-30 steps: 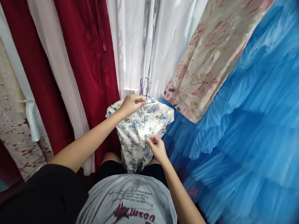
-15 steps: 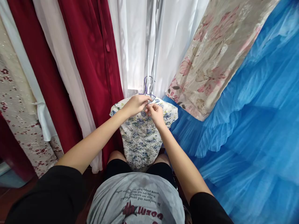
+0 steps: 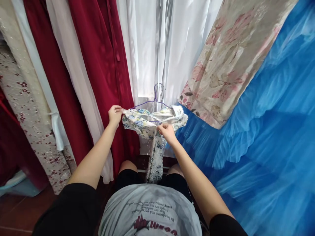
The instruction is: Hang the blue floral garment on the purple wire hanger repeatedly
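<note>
A white dress with blue and yellow flowers hangs in front of me on a thin purple hanger. Its neckline gapes open towards me, showing the hanger's lower bar, and the lower part hangs down in a narrow fold. My left hand pinches the dress at the end of its left shoulder, fingers closed. At the middle of the front neckline edge, my right hand has its fingertips closed on the cloth. The hanger's hook is upright, near grey straps, with neither hand on it.
Dark red cloth and a pale pink length hang on the left. White curtain-like fabric is behind the hanger. On the right hang a beige flowered garment and blue tulle. A light-blue tub stands lower left.
My hands were together at the neckline and are now apart, the left moved out to the shoulder, the right slightly lower. The dress front has been pulled open and its lower part has narrowed.
</note>
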{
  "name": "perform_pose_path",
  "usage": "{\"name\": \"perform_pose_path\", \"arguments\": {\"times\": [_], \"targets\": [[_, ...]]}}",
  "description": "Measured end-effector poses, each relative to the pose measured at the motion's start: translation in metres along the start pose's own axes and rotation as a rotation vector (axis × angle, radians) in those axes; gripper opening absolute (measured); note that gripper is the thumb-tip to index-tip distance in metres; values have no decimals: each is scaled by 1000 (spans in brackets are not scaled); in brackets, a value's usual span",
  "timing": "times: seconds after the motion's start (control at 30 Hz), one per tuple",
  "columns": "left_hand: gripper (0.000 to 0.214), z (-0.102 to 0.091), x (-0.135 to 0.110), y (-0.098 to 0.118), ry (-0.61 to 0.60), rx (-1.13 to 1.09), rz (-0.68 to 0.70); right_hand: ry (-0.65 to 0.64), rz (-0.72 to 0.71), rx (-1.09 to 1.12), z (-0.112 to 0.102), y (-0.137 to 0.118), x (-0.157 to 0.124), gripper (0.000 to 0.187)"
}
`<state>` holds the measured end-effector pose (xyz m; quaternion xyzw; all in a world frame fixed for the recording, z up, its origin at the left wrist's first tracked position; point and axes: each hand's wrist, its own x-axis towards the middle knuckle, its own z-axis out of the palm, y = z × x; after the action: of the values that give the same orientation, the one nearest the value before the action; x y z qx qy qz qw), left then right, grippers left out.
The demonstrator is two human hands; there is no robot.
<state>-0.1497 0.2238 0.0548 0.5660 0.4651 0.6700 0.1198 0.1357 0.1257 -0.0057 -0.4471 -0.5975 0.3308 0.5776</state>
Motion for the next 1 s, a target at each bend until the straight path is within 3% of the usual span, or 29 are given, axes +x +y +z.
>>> {"name": "perform_pose_path", "arguments": {"times": [0.07, 0.17, 0.3, 0.47, 0.57, 0.67, 0.8, 0.9, 1.0], "targets": [[13, 0, -26, -29, -40, 38, -27, -7, 28, 3, 1, 7, -5, 19], [11, 9, -61, -50, -134, 84, -27, -19, 65, -15, -12, 22, -13, 21], [22, 20, -94, -49, -256, 155, 24, -46, 105, -71, -50, 43, -22, 22], [31, 12, -121, -40, -374, 231, 103, -49, 131, -100, -81, 58, -22, 23], [31, 2, -120, -42, -414, 235, 145, -64, 142, -117, -74, 68, -21, 25], [26, -9, -120, -49, -441, 229, 150, -104, 169, -158, -53, 80, -22, 28], [18, -23, -144, -62, -525, 212, 120, -186, 203, -221, -29, 95, -32, 25], [16, -24, -165, -64, -548, 169, 96, -248, 213, -238, -32, 104, -46, 25], [13, -7, -172, -50, -527, 76, 85, -332, 218, -232, -48, 101, -62, 31]]}}
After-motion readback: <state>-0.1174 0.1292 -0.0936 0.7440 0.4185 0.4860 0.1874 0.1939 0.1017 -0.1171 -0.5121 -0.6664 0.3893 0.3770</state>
